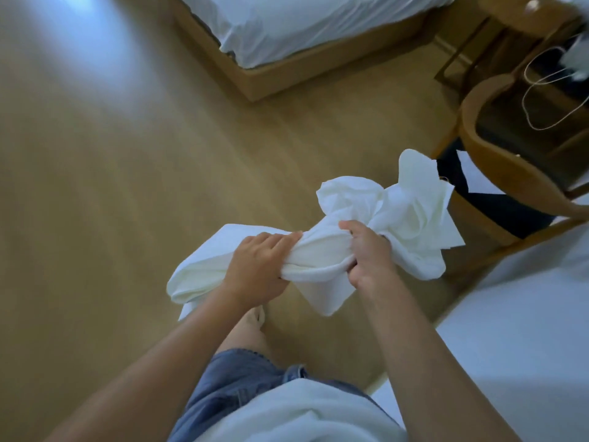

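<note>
The wooden floor (111, 186) fills most of the view. A bed (302, 23) with white sheets and a wooden base lies at 12 o'clock, and the corner of a second bed (516, 314) comes in at 4 o'clock. A wooden chair (497, 173) with a curved back and dark seat stands at 2 o'clock, with a white sheet of paper (475, 173) on the seat.

The white cloth (376, 212) is held up over the floor just right of centre, in front of the person's denim shorts (239, 378). It is bunched into a thick twist in the middle. Its smoother end hangs out towards 8 o'clock, and its crumpled loose end billows towards 2 o'clock, near the chair.

The left hand (258, 266) has a closed grip around the twisted middle of the cloth, fingers curled over the top. The right hand (369, 253), just beside it at 3 o'clock, also has a closed grip on the bunched fabric, thumb upward.
</note>
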